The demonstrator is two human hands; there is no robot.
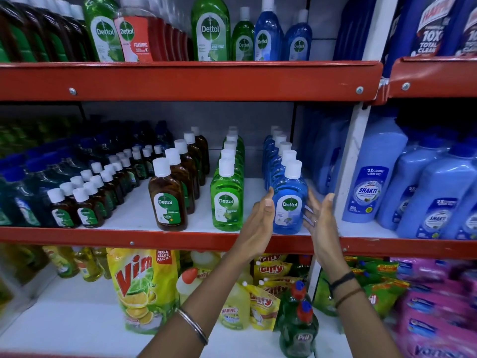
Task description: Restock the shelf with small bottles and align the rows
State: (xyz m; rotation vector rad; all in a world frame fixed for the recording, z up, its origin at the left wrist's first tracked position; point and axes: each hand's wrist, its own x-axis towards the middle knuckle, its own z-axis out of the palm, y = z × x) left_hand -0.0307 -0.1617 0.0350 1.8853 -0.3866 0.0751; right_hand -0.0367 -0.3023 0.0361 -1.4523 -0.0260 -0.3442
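Observation:
On the middle shelf (180, 240) stand rows of white-capped bottles. A row of blue bottles runs back from the front blue bottle (289, 202). My left hand (258, 223) lies flat against that bottle's left side, fingers straight. My right hand (318, 218) is held flat close to its right side; I cannot tell if it touches. Left of it are a green bottle row (227, 200), a brown bottle row (167, 202) and two rows of small brown bottles (87, 205).
A white upright post (353, 161) stands just right of the blue row, with large blue jugs (374, 182) beyond it. Dark blue bottles (23, 192) fill the shelf's left end. Below are a yellow pouch (139, 285) and green spray bottles (298, 324).

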